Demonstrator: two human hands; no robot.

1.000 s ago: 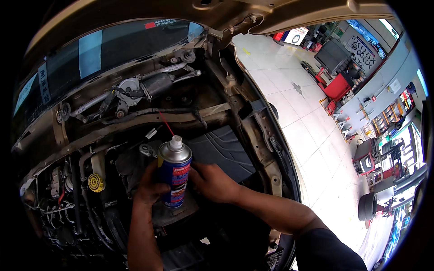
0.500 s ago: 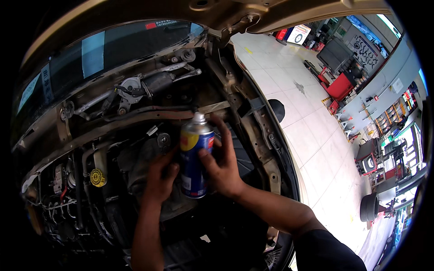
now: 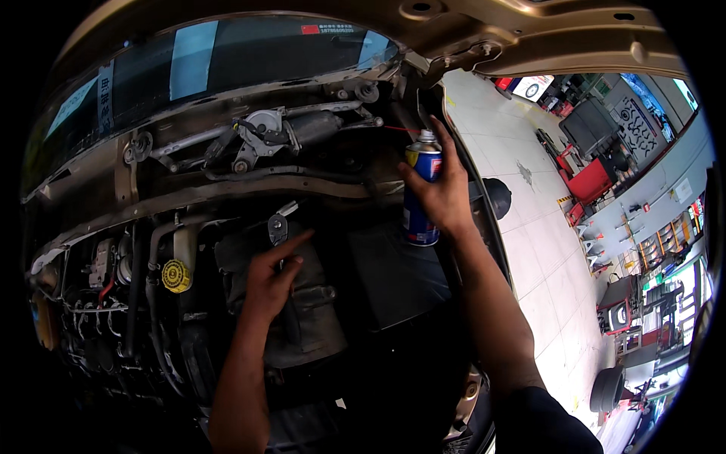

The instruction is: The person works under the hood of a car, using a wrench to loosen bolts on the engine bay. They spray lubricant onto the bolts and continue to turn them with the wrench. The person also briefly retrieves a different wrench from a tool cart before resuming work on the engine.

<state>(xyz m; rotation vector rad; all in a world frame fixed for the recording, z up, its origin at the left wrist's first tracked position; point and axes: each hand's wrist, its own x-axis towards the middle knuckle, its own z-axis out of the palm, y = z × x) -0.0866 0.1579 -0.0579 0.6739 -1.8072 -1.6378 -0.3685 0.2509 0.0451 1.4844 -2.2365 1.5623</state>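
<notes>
A blue and yellow spray can stands nearly upright in my right hand, which is closed round it at the right side of the engine bay. From its nozzle a thin red straw points left, toward the wiper motor and linkage. My left hand hovers over the dark engine cover, index finger stretched out and thumb apart. Nothing shows in it; its other fingers are partly curled. Just above that hand is a small round metal piece.
The raised bonnet spans the top, with the windscreen behind the wiper linkage. A yellow cap sits among hoses on the left. Beyond the right wing lies a pale tiled floor, with red workshop equipment and dark tyres.
My right hand has carried the spray can up and to the right, away from my left hand. The left hand has left the can and its index finger is stretched out. The view has shifted.
</notes>
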